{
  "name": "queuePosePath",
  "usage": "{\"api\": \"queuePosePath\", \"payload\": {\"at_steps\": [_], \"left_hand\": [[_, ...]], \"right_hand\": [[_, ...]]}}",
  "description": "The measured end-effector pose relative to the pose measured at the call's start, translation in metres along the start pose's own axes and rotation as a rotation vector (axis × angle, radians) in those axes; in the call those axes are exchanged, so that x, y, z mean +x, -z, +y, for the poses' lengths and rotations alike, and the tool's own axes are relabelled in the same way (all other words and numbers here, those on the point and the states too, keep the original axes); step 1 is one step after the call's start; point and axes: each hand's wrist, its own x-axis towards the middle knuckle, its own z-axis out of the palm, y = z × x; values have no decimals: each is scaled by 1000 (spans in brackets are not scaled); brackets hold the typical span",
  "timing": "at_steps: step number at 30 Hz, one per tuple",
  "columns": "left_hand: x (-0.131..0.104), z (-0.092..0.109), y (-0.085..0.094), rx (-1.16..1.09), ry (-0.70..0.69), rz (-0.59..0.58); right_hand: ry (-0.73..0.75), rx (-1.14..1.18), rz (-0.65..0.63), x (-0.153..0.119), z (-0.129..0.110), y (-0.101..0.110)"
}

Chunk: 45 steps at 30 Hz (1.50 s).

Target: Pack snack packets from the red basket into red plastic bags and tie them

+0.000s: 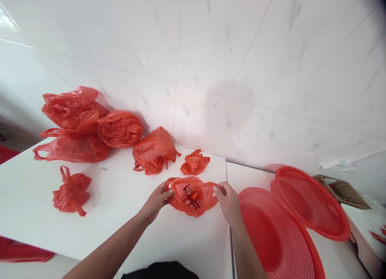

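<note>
A red plastic bag [182, 206] is spread wide on the white table, its mouth facing up. Several small red wrapped packets [193, 196] lie inside it; their kind is too small to read. My left hand [157, 200] pinches the bag's left handle between thumb and fingers. On the opposite side, my right hand [227, 200] grips the right handle. Just behind the held bag sits a small crumpled red bag [195, 163], touched by neither hand.
Larger red bags [75, 110] pile up at the back left by the tiled wall. One tied red bag [72, 192] lies at the left. Red plastic baskets [262, 226] stand at the right, with a cardboard box [343, 190] beyond. A seam [226, 178] divides the tabletops.
</note>
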Motion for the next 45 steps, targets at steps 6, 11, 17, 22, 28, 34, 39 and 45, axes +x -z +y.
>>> {"api": "queuePosePath", "payload": {"at_steps": [6,11,17,22,28,34,39,45], "left_hand": [[-9,34,-14,210,-148,8],[-13,50,-22,354,-228,0],[-21,66,-26,689,-408,94],[-29,75,-31,703,-517,97],[-34,72,-37,766,-433,-24],[-42,72,-52,914,-360,-60],[-42,61,-63,768,-239,-228],[-35,41,-56,818,-372,-139]], "right_hand": [[-113,-49,180,-9,25,9],[-223,59,277,-25,37,19],[-160,259,223,-34,43,26],[-101,566,68,-31,34,15],[-85,724,-8,-32,13,-8],[-219,638,-189,-47,-5,-24],[-135,398,-622,-60,-14,-42],[-210,402,-441,-51,3,-56]]}}
